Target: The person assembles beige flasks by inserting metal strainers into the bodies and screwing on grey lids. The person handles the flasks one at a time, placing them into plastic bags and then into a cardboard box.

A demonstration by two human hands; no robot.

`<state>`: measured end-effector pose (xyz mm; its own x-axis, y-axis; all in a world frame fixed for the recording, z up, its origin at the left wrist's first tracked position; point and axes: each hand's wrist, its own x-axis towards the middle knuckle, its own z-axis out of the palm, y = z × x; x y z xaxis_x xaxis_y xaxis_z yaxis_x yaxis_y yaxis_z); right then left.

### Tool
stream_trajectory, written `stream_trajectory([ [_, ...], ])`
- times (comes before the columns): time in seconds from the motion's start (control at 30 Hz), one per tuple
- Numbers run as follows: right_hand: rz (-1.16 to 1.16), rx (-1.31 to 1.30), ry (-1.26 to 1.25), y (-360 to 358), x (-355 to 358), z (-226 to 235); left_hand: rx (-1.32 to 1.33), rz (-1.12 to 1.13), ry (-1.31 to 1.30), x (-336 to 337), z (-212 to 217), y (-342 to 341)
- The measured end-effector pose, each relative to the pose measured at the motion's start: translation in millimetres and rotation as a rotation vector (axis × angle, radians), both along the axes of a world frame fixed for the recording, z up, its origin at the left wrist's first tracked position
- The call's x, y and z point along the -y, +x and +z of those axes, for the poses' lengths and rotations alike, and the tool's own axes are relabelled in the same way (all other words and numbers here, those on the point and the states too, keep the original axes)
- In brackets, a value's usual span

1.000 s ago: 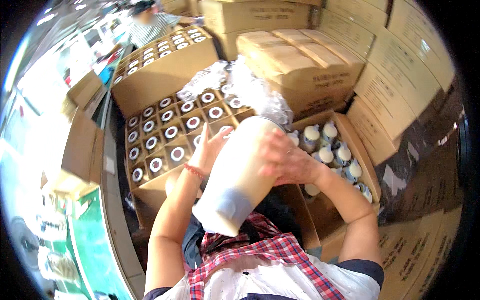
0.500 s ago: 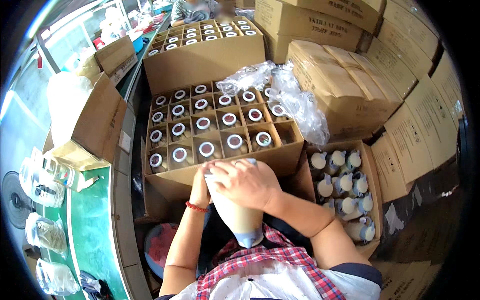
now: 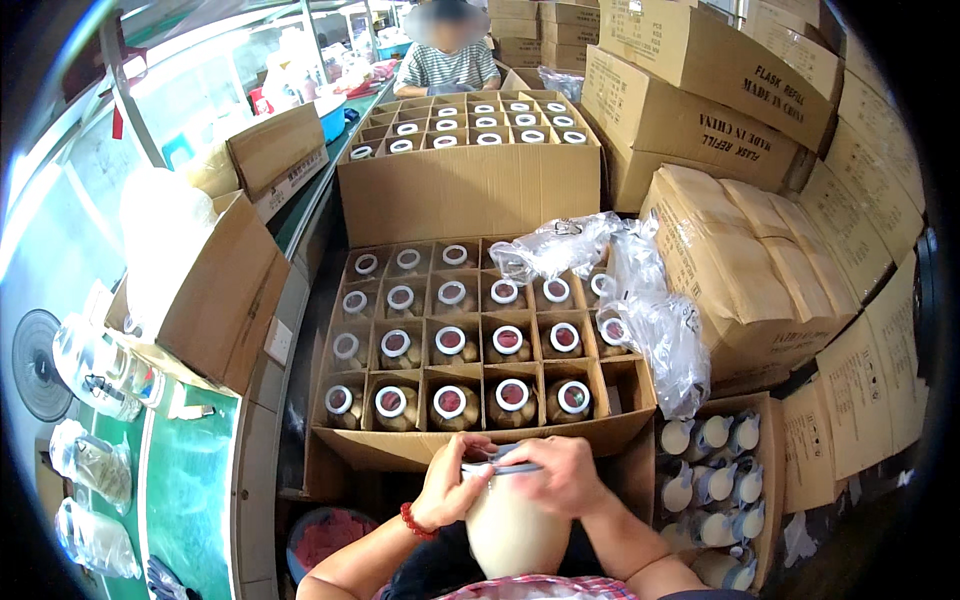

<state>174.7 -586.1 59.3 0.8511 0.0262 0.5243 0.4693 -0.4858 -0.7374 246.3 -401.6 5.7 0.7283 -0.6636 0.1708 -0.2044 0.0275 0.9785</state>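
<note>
Cream flask body (image 3: 515, 530) now sits lower and upright in the lap below the divided carton (image 3: 470, 345), left hand (image 3: 452, 487) gripping its shoulder, right hand (image 3: 560, 475) clamped over its neck, both unchanged.

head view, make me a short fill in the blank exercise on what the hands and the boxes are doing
1. Both the left hand and the right hand grip one cream-coloured ____ at its top.
2. The left wrist wears a beaded bracelet coloured ____.
3. The open divided carton ahead holds flask refills standing in rows of ____.
4. Crumpled clear ____ wrap lies over that carton's right corner.

Missing words: flask refill; red; five; plastic
</note>
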Motion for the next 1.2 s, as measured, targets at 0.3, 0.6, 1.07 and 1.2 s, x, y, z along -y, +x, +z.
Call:
stream_trajectory([
  [0.3, -0.148, -0.031, -0.294, -11.6, -30.4, 30.5, -0.255, -0.273, -0.270, 8.9, -23.5, 29.6],
  [0.6, 0.267, -0.017, 0.306, 14.0, 26.3, -28.3, -0.242, 0.071, -0.038, 17.7, 0.7, 3.2],
  [1.07, -0.503, 0.490, 1.098, 10.2, 79.5, -78.2, 0.695, 0.612, 0.991, 8.6, 35.6, -13.2],
  [1.2, 0.056, 0.087, 0.724, 25.0, 18.0, -120.6, -0.154, 0.286, -0.073, 13.3, 1.7, -10.0],
])
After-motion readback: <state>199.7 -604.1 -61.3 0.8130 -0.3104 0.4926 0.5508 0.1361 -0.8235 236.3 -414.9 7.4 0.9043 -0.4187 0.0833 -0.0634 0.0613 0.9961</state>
